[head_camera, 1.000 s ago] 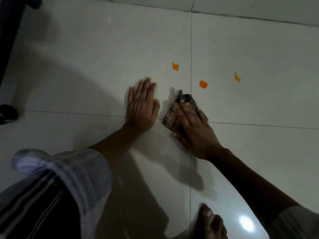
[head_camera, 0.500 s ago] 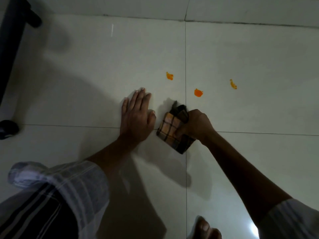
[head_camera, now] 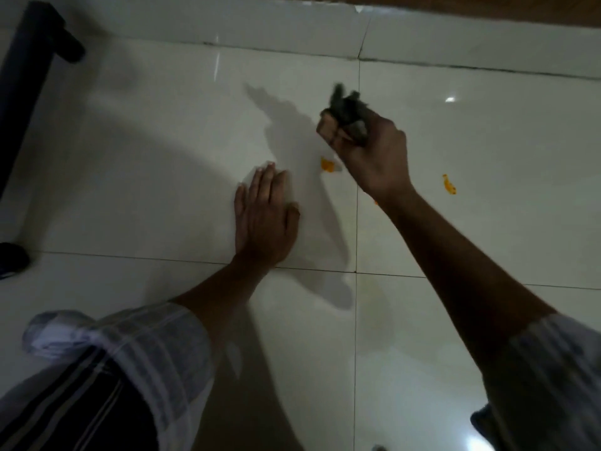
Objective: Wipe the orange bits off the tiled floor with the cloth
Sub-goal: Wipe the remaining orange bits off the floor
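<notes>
My right hand [head_camera: 374, 154] is raised above the white tiled floor [head_camera: 162, 141] and grips a bunched, checked brown cloth [head_camera: 343, 122], which is blurred. Just below and left of that hand lies an orange bit [head_camera: 327, 165] on the tile. A second orange bit [head_camera: 449, 184] lies to the right of my wrist. A sliver of a third orange bit [head_camera: 376, 202] peeks out beside my forearm; most of it is hidden. My left hand [head_camera: 265, 219] rests flat on the floor, fingers together, left of the first bit.
A black furniture leg and frame [head_camera: 35, 53] stand at the far left, with a dark foot [head_camera: 11, 260] lower down. A tiled skirting [head_camera: 455, 43] and a brown wall base run along the top. My striped sleeves fill the lower corners.
My right hand lifted the cloth off the floor and carried it forward, past the orange bits. The cloth went from lying partly spread to bunched in my fist. My left hand stayed planted.
</notes>
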